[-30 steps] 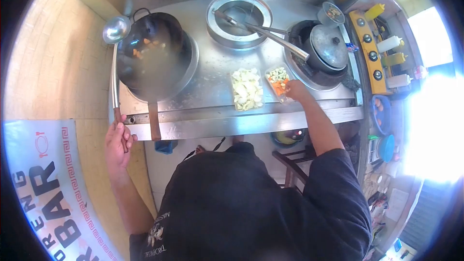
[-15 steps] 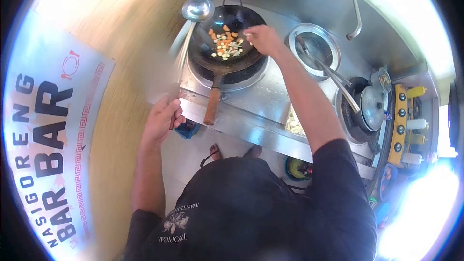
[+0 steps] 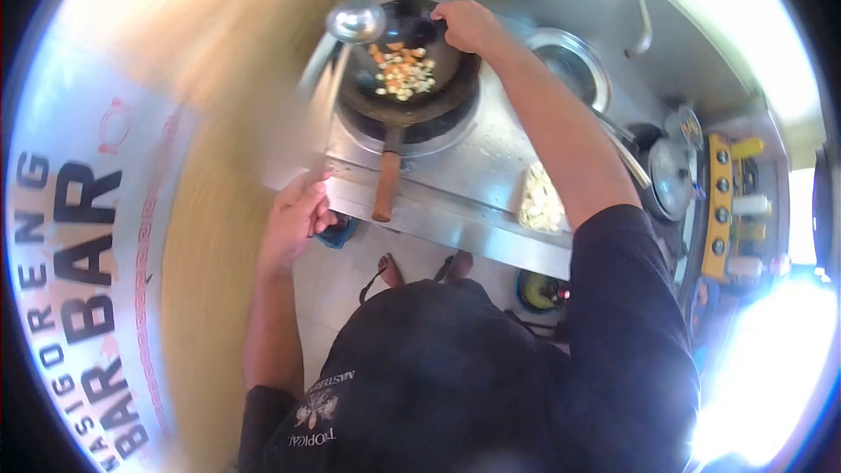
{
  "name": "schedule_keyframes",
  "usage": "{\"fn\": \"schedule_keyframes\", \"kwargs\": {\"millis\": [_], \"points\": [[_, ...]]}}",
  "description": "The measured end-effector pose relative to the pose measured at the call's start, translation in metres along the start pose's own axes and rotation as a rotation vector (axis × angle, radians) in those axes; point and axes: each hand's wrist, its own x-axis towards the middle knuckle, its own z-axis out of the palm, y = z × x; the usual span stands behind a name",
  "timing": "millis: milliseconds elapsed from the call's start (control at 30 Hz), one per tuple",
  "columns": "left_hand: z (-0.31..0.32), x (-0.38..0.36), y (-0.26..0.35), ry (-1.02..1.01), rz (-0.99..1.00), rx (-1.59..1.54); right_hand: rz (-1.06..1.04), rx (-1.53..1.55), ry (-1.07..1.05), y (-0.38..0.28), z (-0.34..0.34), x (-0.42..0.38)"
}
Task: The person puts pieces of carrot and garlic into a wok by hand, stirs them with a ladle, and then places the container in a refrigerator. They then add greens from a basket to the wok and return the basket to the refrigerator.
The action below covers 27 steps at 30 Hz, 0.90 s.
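My left hand (image 3: pixel 296 221) grips the ladle (image 3: pixel 356 21) — right hand (image 3: pixel 469 28), fingers curled narrow, over the wok (image 3: pixel 419 112) edge (diced vegetables (image 3: pixel 405 73) inside).

Blurred or covered near the hands
Beyond the left hand (image 3: pixel 296 217), the ladle handle (image 3: pixel 334 92) blurs; the right forearm (image 3: pixel 561 127) partly hides pale pieces (image 3: pixel 540 200); the right hand's (image 3: pixel 470 26) contents are unclear.

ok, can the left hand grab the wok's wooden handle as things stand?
Probably not cleanly: the left hand is closed on the ladle. The wooden handle looks near, with nothing visible between, so the occupied fingers seem the only snag.
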Motion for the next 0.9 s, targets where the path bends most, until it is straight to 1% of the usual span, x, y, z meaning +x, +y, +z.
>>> {"fn": "schedule_keyframes", "kwargs": {"millis": [67,100,133,167,200,233,267,333,400,433,467,500,600,633,700,733,800,833,900], "points": [[0.006,-0.003,0.011,0.008,-0.115,-0.233,-0.063,0.063,0.041,0.023,-0.032,-0.045],[0.008,-0.001,0.013,-0.040,-0.129,-0.230,-0.037,0.047,-0.029,0.036,-0.055,-0.081],[0.008,0.001,0.014,-0.032,-0.112,-0.216,-0.015,0.035,-0.097,0.052,-0.077,-0.123],[0.008,0.002,0.014,-0.020,-0.093,-0.201,0.078,0.082,-0.165,0.075,-0.088,-0.165],[0.009,0.004,0.012,-0.052,-0.099,-0.197,0.165,0.131,-0.227,0.105,-0.095,-0.209],[0.011,0.005,0.012,-0.037,-0.079,-0.212,0.314,0.101,-0.218,0.144,-0.087,-0.258],[0.014,0.006,0.011,-0.018,-0.059,-0.227,0.521,0.101,-0.259,0.160,-0.088,-0.303],[0.023,0.009,0.012,-0.047,-0.043,-0.245,0.695,0.070,-0.239,0.187,-0.065,-0.384],[0.039,0.012,0.014,-0.076,-0.032,-0.250,0.787,0.171,-0.105,0.203,-0.026,-0.436],[0.047,0.013,0.015,0.024,-0.019,-0.214,0.809,0.180,-0.095,0.211,-0.009,-0.450],[0.055,0.013,0.015,0.128,-0.004,-0.181,0.779,0.164,-0.075,0.216,0.010,-0.456],[0.059,0.014,0.019,0.062,-0.043,-0.178,0.747,0.149,-0.056,0.217,0.023,-0.459],[0.073,0.013,0.020,0.074,-0.045,-0.132,0.764,0.096,-0.050,0.212,0.047,-0.455],[0.078,0.012,0.021,0.070,-0.045,-0.118,0.772,0.107,-0.044,0.203,0.044,-0.450],[0.086,0.010,0.024,0.098,-0.082,-0.148,0.873,0.024,-0.224,0.187,0.036,-0.445],[0.086,0.009,0.023,0.098,-0.082,-0.139,0.876,0.032,-0.223,0.191,0.038,-0.448],[0.087,0.008,0.024,0.072,-0.087,-0.117,0.848,0.006,-0.367,0.202,0.041,-0.455],[0.091,0.007,0.026,0.074,-0.085,-0.117,0.846,0.007,-0.366,0.209,0.042,-0.461],[0.099,0.003,0.030,0.141,-0.097,-0.139,0.902,0.061,-0.194,0.218,0.040,-0.470]]}}
